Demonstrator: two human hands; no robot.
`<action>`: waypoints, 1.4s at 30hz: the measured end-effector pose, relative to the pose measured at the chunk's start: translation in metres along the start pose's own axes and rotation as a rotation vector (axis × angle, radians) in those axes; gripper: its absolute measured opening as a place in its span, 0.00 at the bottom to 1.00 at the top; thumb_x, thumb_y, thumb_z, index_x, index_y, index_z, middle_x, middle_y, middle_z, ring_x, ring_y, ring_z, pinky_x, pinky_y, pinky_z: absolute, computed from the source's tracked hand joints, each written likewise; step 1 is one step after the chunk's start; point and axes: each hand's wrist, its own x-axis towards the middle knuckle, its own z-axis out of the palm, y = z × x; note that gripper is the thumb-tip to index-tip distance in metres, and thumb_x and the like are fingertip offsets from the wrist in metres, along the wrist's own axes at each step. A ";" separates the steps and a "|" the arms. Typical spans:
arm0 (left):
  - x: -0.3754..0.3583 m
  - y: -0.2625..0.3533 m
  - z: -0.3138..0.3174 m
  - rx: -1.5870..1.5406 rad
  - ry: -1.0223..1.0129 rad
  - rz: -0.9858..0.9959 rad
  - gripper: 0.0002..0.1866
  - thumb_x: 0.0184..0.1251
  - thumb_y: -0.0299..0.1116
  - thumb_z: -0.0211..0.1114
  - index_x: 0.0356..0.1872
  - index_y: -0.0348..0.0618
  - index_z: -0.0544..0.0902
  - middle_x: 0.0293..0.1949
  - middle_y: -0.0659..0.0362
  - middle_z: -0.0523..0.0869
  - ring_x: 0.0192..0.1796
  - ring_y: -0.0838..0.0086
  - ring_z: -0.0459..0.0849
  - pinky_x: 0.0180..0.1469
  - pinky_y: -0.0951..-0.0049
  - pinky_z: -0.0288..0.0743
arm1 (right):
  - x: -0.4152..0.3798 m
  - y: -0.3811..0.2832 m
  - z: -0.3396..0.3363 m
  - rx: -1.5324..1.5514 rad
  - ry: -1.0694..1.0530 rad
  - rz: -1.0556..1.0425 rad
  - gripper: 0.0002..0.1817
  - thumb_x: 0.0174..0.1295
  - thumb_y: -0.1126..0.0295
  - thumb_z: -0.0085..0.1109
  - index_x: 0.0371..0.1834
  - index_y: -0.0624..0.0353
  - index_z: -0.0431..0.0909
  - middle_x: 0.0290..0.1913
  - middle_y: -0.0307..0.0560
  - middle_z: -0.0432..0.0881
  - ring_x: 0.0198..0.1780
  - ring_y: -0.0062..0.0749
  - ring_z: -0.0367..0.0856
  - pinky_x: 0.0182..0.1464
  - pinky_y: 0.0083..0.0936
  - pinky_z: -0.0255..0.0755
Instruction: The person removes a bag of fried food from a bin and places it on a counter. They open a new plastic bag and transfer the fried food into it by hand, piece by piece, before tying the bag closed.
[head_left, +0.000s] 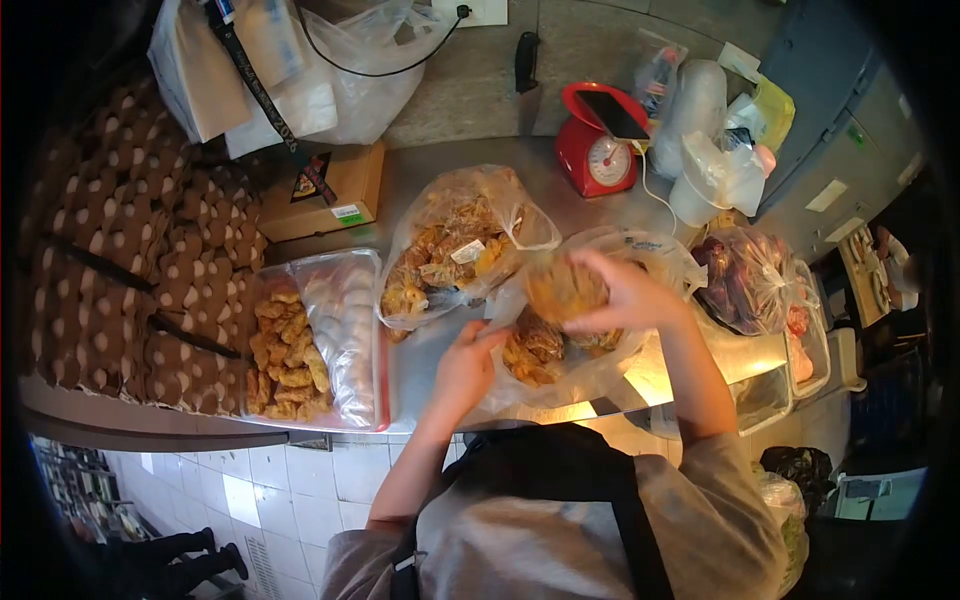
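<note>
The bundle (563, 288) is above the open bag (600, 372), near the bag of food (455, 245) on the tabletop (410, 372). It looks soft and not so heavy, and its thin wrap could be slippery, so the sides are a good place to take it. The right hand (628, 293) reaches from the side, its fingers curved partly open around the bundle. The left hand (466, 368), forearm rising, has its fingers almost closed on the open bag's edge.

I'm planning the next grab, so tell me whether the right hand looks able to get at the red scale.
Probably yes: the counter before the red scale looks free, but the right hand holds a blurred bundle and a phone lies on top.
</note>
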 end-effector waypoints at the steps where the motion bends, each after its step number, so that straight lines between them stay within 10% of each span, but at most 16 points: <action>1: 0.000 0.002 -0.002 0.013 -0.046 0.015 0.23 0.51 0.19 0.49 0.50 0.53 0.75 0.49 0.46 0.73 0.45 0.52 0.76 0.45 0.63 0.72 | -0.008 0.005 0.005 -0.020 -0.076 0.013 0.35 0.42 0.62 0.69 0.54 0.62 0.64 0.49 0.52 0.71 0.51 0.35 0.71 0.52 0.27 0.64; 6: 0.006 0.013 0.000 -0.106 0.058 -0.003 0.26 0.51 0.20 0.48 0.56 0.40 0.66 0.53 0.43 0.69 0.47 0.49 0.73 0.48 0.61 0.69 | -0.026 0.057 0.096 -0.930 -0.157 -0.016 0.31 0.45 0.58 0.62 0.54 0.57 0.66 0.50 0.56 0.69 0.49 0.46 0.71 0.50 0.34 0.66; 11: -0.001 0.016 0.001 -0.256 -0.049 -0.227 0.29 0.51 0.24 0.49 0.59 0.33 0.58 0.56 0.39 0.64 0.53 0.46 0.68 0.53 0.60 0.65 | 0.031 -0.018 0.027 -0.470 -0.410 0.082 0.26 0.50 0.59 0.57 0.53 0.56 0.69 0.50 0.57 0.70 0.53 0.46 0.69 0.52 0.37 0.65; 20: -0.010 0.014 0.010 -0.139 0.027 -0.133 0.29 0.51 0.23 0.48 0.59 0.32 0.58 0.56 0.37 0.63 0.55 0.45 0.67 0.54 0.60 0.65 | 0.180 0.036 0.131 -0.941 -0.235 0.087 0.27 0.47 0.65 0.58 0.54 0.52 0.69 0.53 0.57 0.67 0.52 0.49 0.68 0.50 0.36 0.69; 30: 0.010 0.003 0.006 -0.327 0.049 -0.170 0.31 0.49 0.24 0.51 0.60 0.36 0.61 0.54 0.48 0.69 0.31 0.67 0.76 0.37 0.74 0.70 | 0.118 0.039 0.014 0.072 0.358 -0.113 0.06 0.48 0.72 0.55 0.28 0.60 0.71 0.24 0.42 0.75 0.28 0.25 0.72 0.32 0.22 0.66; 37: 0.028 0.009 -0.002 -0.754 -0.032 -0.394 0.34 0.46 0.18 0.50 0.62 0.40 0.60 0.55 0.58 0.69 0.26 0.82 0.68 0.30 0.82 0.66 | -0.018 0.028 -0.021 0.219 0.649 -0.083 0.02 0.50 0.78 0.50 0.27 0.59 0.69 0.29 0.36 0.72 0.31 0.16 0.68 0.32 0.17 0.65; 40: 0.028 0.017 0.002 -0.835 0.103 -0.277 0.34 0.46 0.17 0.49 0.62 0.40 0.61 0.56 0.57 0.67 0.28 0.82 0.69 0.32 0.83 0.66 | -0.050 0.084 0.001 -0.008 0.538 0.238 0.06 0.48 0.77 0.51 0.31 0.62 0.70 0.33 0.40 0.73 0.39 0.25 0.71 0.42 0.20 0.65; 42: 0.024 0.009 0.010 -0.780 0.099 -0.175 0.34 0.46 0.18 0.49 0.62 0.40 0.60 0.56 0.57 0.67 0.30 0.83 0.70 0.33 0.83 0.67 | -0.062 0.120 0.018 -1.026 0.041 0.203 0.10 0.48 0.73 0.55 0.35 0.61 0.74 0.37 0.50 0.74 0.44 0.38 0.72 0.49 0.30 0.66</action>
